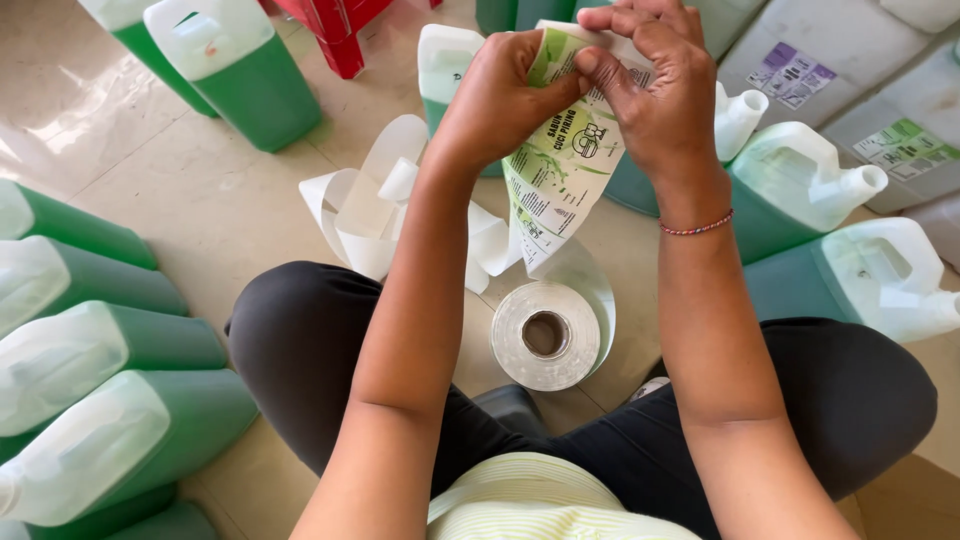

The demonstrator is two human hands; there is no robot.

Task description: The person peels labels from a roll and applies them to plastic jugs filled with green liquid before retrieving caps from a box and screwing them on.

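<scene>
Your left hand [500, 95] & right hand [655, 85] both pinch the green-printed label [560, 170] held up over the label roll [545, 335], so peel unevenly & it could tear or stick to itself.

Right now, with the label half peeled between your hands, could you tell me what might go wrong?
1. The label hangs curved from the left hand and right hand; its loose lower end might fold and stick to itself or crease.
2. The strip leads down to the label roll, standing free on the floor; a tug may tip it or roll it away.
3. Loose backing paper lies curled by the knees and could catch the sticky side.
</scene>
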